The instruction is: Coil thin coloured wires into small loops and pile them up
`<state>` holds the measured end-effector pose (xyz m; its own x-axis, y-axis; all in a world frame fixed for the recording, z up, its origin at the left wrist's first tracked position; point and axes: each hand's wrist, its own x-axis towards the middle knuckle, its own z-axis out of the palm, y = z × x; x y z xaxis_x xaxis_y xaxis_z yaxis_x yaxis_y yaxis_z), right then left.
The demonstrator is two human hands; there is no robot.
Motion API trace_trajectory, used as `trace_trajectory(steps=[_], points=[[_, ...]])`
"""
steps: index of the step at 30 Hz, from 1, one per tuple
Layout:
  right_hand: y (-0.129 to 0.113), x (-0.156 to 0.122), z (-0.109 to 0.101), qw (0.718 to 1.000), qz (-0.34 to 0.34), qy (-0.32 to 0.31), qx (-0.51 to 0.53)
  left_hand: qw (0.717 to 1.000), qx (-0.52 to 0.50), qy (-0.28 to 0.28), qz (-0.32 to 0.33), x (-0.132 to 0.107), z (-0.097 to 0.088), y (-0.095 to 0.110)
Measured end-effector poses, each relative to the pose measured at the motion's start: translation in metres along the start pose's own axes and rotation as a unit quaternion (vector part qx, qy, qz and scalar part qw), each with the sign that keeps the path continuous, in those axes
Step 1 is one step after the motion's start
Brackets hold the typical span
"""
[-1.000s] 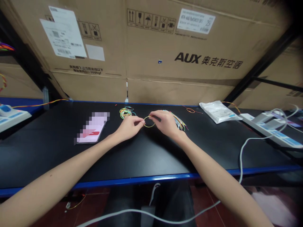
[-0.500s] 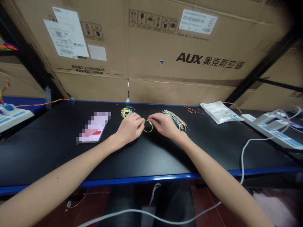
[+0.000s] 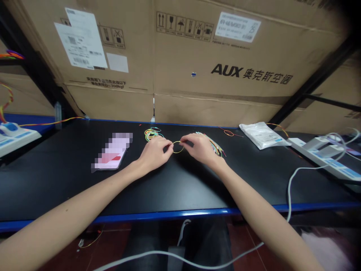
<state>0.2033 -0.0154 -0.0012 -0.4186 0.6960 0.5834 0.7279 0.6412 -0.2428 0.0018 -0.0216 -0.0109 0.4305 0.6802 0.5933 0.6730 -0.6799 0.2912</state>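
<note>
My left hand (image 3: 154,153) and my right hand (image 3: 199,149) meet over the middle of the black table (image 3: 180,180). Both pinch a thin yellow wire (image 3: 178,147) bent into a small loop between them. Just behind my left hand lies a pile of coiled coloured wires (image 3: 151,133). A bundle of straight coloured wires (image 3: 216,146) lies under and beside my right hand.
A pink phone (image 3: 111,155) lies left of my hands. A white plastic bag (image 3: 261,134) and a small orange wire loop (image 3: 228,132) sit back right. Power strips stand at far right (image 3: 324,156) and far left (image 3: 14,135). A white cable (image 3: 289,188) hangs off the front edge. Cardboard boxes (image 3: 197,75) wall the back.
The yellow loop has been drawn smaller between my fingers. Both hands have stayed in nearly the same place, shifting only slightly.
</note>
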Motion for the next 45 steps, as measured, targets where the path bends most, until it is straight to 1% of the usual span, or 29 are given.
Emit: trace_trajectory(steps=[4, 7, 10, 14, 16, 19, 22, 24, 27, 29, 31, 34, 36, 40, 45], points=[[-0.001, 0.000, 0.000, 1.000, -0.010, -0.020, -0.021, 0.997, 0.050, 0.005, 0.055, -0.002, 0.000, 0.000], [-0.001, -0.001, 0.001, 0.999, -0.016, -0.030, -0.030, 0.994, 0.074, 0.009, 0.082, -0.002, 0.000, -0.002], [0.000, -0.001, 0.003, 0.999, -0.009, -0.030, -0.018, 0.995, 0.067, 0.018, 0.078, -0.002, 0.001, -0.004], [0.001, -0.001, 0.004, 0.999, -0.003, -0.034, 0.021, 0.996, 0.051, 0.024, 0.062, -0.002, 0.004, -0.006], [0.000, 0.000, 0.002, 0.997, 0.002, -0.048, 0.058, 0.996, 0.056, 0.023, 0.062, -0.002, 0.004, -0.008], [-0.003, 0.001, -0.001, 0.986, 0.021, -0.075, 0.148, 0.996, 0.060, 0.023, 0.060, -0.002, 0.004, -0.008], [-0.002, 0.003, -0.001, 0.972, 0.055, -0.080, 0.212, 0.999, 0.033, 0.022, 0.018, 0.000, 0.002, -0.006], [0.000, 0.004, 0.001, 0.969, 0.073, -0.073, 0.227, 0.999, -0.005, 0.021, -0.038, 0.002, 0.001, -0.004], [0.005, 0.004, 0.005, 0.961, 0.090, -0.075, 0.249, 0.990, -0.076, 0.005, -0.116, 0.005, -0.001, -0.001], [0.008, 0.005, 0.007, 0.952, 0.111, -0.077, 0.274, 0.986, -0.099, -0.009, -0.135, 0.006, -0.001, -0.002], [0.009, 0.006, 0.009, 0.937, 0.146, -0.066, 0.311, 0.990, -0.087, -0.001, -0.114, 0.006, 0.000, -0.004], [0.010, 0.007, 0.010, 0.907, 0.194, -0.045, 0.370, 0.998, -0.033, 0.033, -0.032, 0.003, 0.002, -0.007], [0.010, 0.008, 0.009, 0.897, 0.211, -0.039, 0.386, 0.999, 0.002, 0.039, 0.014, 0.001, 0.003, -0.008], [0.009, 0.008, 0.008, 0.897, 0.205, -0.044, 0.388, 0.998, 0.045, 0.030, 0.045, -0.001, 0.004, -0.011], [0.005, 0.008, 0.005, 0.904, 0.181, -0.060, 0.383, 0.996, 0.050, 0.034, 0.064, 0.000, 0.004, -0.014]])
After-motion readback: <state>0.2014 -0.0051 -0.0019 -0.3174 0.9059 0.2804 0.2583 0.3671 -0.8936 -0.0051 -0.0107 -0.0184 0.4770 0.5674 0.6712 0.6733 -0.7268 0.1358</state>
